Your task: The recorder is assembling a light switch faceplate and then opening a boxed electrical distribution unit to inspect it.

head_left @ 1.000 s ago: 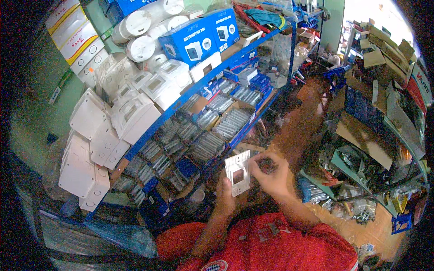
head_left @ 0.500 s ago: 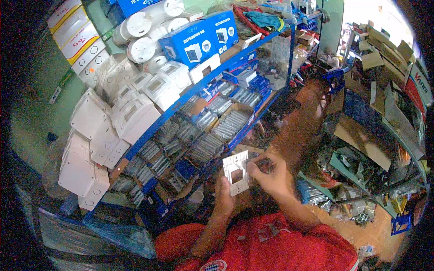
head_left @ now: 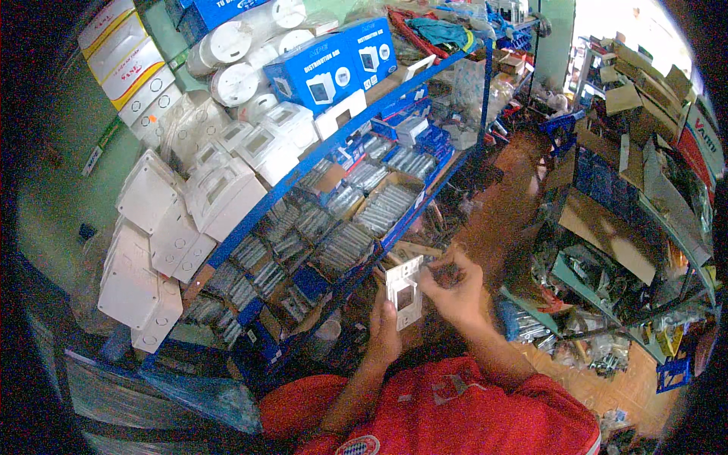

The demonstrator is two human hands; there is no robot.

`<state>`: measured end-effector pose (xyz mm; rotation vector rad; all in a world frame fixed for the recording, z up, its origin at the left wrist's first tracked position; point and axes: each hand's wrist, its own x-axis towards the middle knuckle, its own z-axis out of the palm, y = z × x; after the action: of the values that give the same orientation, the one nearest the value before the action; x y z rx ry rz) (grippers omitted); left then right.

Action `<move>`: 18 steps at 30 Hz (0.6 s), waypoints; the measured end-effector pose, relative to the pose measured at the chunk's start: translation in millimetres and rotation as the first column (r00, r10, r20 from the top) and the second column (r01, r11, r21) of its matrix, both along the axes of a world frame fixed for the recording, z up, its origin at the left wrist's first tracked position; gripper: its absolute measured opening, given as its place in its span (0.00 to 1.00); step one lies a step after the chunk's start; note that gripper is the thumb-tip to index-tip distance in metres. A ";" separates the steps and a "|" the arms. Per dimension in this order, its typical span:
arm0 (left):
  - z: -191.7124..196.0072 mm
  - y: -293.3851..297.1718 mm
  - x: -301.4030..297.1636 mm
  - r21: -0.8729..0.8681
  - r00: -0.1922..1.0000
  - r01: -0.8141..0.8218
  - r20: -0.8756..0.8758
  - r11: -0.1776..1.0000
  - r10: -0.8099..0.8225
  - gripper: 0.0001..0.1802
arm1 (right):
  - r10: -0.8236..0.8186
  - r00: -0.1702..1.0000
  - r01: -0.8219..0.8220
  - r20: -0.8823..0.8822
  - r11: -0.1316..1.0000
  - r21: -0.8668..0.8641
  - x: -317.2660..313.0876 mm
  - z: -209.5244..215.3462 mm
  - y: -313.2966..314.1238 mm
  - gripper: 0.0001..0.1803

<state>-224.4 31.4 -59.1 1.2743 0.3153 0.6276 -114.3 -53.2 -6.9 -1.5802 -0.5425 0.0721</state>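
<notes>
In front of my chest, a white rectangular wall plate (head_left: pixel 410 317) with a square opening in its middle stands upright and tilted. Closed around its left edge is my left hand (head_left: pixel 385 337), the thumb lying along its face. My right hand (head_left: pixel 464 297) is at the plate's upper right edge, thumb and fingers drawn together in a pinch. Whatever is between those fingertips is too small to make out, and I cannot tell whether they touch the plate.
A blue-framed shelf (head_left: pixel 303 168) on the left bears white electrical boxes (head_left: pixel 152 186), blue cartons (head_left: pixel 315 76) and boxes of metal tubes (head_left: pixel 379 208). On the right stands another rack with opened cardboard (head_left: pixel 607 239). Between them runs a brown floor (head_left: pixel 504 201).
The plate and my left hand have shifted slightly right, and the plate has turned a little. My right hand stays beside its upper edge, its fingers moved slightly.
</notes>
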 end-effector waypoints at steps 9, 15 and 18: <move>7.6 1.9 2.1 -0.012 0.999 0.028 0.031 1.000 -0.028 0.36 | 0.062 0.981 -0.043 0.185 0.994 -0.102 2.1 0.6 -6.2 0.09; -1.0 6.9 2.4 0.050 1.000 0.004 0.011 0.999 -0.005 0.36 | 0.114 0.969 -0.074 0.219 0.980 -0.185 1.2 14.6 -10.7 0.08; 8.1 6.8 1.3 0.031 1.000 0.006 -0.021 0.999 -0.005 0.35 | 0.123 0.911 -0.072 0.394 0.987 -0.142 2.0 13.5 -7.6 0.08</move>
<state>-223.1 38.1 -51.0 1.3119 0.3199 0.6168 -112.3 -60.8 6.7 -1.6981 -0.9554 -0.1511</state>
